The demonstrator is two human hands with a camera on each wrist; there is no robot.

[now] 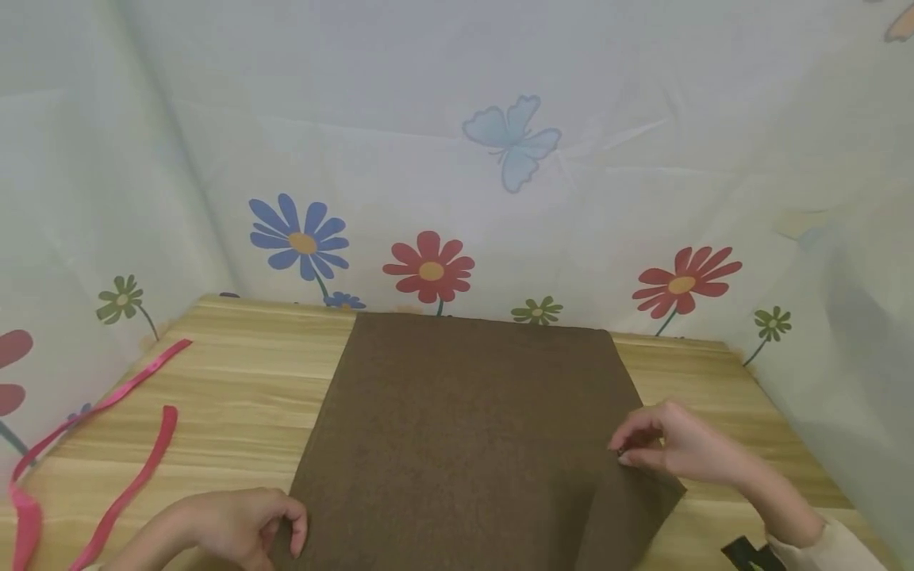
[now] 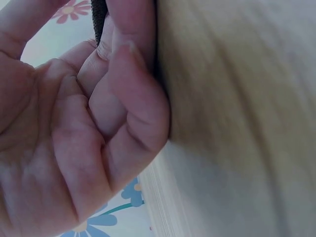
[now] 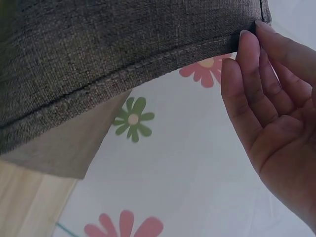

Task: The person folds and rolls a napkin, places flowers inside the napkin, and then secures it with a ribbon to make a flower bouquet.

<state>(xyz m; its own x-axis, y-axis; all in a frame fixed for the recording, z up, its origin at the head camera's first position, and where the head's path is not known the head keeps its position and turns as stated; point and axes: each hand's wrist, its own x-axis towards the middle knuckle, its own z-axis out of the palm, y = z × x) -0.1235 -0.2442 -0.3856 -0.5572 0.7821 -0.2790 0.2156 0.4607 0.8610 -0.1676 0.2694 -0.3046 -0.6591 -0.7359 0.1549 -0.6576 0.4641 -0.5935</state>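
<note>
A brown cloth with stitched hems lies spread over the wooden table. My right hand pinches a corner of it between thumb and fingertips. That part is raised and folded back over the rest, as the right wrist view of the hemmed edge shows. At the cloth's near left edge is my left hand, its fingers curled. In the left wrist view, a strip of the dark cloth runs between the thumb and fingers, while the curled fingers lie against the tabletop.
Pink ribbon lies in curving strands on the left of the wooden table. A small black object sits beside the right forearm, partly cut off. White flower-printed sheeting stands around the table's back and sides.
</note>
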